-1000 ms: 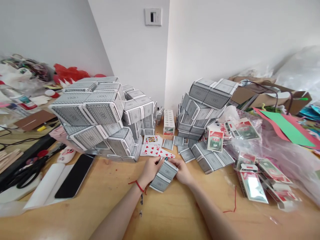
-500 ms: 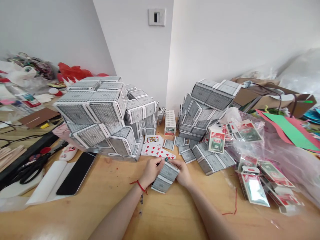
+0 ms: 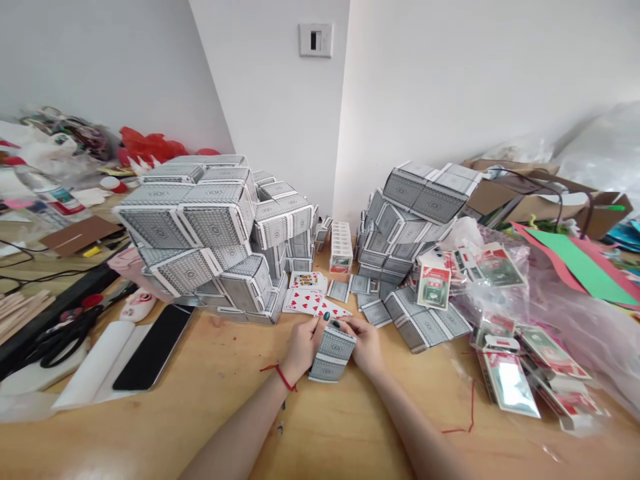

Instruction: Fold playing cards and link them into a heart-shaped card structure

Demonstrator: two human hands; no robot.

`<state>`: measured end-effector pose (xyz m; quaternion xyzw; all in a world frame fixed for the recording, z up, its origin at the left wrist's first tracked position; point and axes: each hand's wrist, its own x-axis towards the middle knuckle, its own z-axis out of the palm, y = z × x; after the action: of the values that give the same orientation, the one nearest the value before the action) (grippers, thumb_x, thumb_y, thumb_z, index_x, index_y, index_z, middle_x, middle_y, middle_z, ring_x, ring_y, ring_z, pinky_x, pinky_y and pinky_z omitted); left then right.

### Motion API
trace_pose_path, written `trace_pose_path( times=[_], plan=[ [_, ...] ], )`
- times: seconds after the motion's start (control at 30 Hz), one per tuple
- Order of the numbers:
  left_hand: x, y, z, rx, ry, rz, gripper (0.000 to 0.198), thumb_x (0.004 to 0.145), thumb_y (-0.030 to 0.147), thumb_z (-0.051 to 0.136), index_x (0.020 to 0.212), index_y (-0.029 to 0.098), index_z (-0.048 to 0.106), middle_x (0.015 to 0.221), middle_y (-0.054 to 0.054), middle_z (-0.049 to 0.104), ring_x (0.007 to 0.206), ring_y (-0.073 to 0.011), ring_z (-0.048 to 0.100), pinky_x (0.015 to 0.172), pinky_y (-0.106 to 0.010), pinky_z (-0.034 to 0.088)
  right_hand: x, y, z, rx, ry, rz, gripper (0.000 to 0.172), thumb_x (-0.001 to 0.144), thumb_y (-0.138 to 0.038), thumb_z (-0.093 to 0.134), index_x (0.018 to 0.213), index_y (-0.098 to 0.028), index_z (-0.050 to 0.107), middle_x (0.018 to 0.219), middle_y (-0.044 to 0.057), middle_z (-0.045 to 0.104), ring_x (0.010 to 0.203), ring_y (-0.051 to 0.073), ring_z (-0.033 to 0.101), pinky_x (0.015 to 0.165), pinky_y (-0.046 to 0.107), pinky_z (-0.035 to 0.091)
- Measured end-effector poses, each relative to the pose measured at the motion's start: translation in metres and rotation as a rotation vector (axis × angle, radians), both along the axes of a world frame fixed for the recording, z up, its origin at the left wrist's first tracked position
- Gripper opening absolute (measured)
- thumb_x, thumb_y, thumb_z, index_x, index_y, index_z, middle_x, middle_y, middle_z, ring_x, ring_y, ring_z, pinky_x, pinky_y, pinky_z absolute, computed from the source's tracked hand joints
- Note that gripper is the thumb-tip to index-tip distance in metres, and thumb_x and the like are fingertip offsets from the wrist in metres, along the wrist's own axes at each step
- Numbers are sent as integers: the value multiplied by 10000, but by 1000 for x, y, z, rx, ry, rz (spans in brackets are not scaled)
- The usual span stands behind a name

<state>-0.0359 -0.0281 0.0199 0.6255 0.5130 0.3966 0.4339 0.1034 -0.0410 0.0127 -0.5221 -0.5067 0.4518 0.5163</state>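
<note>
Both of my hands hold a small block made of grey-backed playing cards [image 3: 332,355] just above the wooden table [image 3: 210,393]. My left hand [image 3: 301,347] grips its left side, with a red string around the wrist. My right hand [image 3: 366,343] grips its right side. Just beyond the block, face-up cards with red hearts [image 3: 309,300] lie fanned on the table. A large pile of card blocks [image 3: 205,230] rises at the left and a second pile [image 3: 410,213] at the right.
A black phone [image 3: 153,347] lies on white paper at the left, beside black scissors [image 3: 60,337]. Red-and-green card packets [image 3: 505,377] and clear plastic wrap [image 3: 560,313] cover the right side. A cardboard box [image 3: 540,193] and coloured paper [image 3: 580,263] sit at the back right.
The card block has turned more upright between my hands and shifted slightly right. The view has drifted a little.
</note>
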Motion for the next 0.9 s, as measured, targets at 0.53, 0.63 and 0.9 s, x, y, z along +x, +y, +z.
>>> trace_pose_path(
  times=[0.53,0.63,0.9],
  plan=[
    [-10,8,-8,32,-157,94,230,757,372,487,694,153,519,597,22,498,561,-103,453,516,-195,355,15,8,-8,92,-468,-110,469,572,-267,687,1026,-237,577,914,42,538,807,210,526,717,320,408],
    [-12,7,-10,87,-98,126,190,706,336,564,731,147,563,620,11,545,578,-108,492,539,-202,382,16,7,-7,100,-498,-116,286,625,-286,636,897,-201,603,849,40,525,711,181,515,634,288,412],
    [-16,6,-2,375,-75,245,107,739,225,527,677,167,462,775,-24,553,724,-122,536,636,-227,431,19,4,-4,-2,-173,-229,293,773,-416,465,587,-194,420,462,-45,413,411,107,391,405,220,324]
  ],
)
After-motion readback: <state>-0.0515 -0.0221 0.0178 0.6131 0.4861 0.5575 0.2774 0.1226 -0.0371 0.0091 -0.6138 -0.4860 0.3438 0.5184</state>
